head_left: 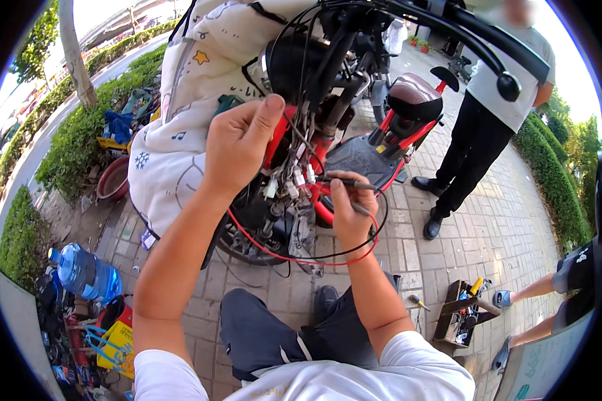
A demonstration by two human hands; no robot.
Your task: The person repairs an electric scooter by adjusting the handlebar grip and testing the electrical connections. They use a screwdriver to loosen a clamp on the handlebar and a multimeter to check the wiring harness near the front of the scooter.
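Water jug (90,275) left — toolbox (444,314) right — wire connectors (291,186) ahead, between them.

Red lead (282,256), black probe (365,185), white connectors (271,190), white cover (174,150) with orange star (201,58), blue snowflake (142,160)

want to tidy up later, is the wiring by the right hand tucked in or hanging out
Hanging out: a loose bundle of wires with white connectors dangles uncovered beside the right hand.

Left hand (237,142) lifted, thumb (270,112) upright (fingers apparently curled), right hand (352,204) pinching
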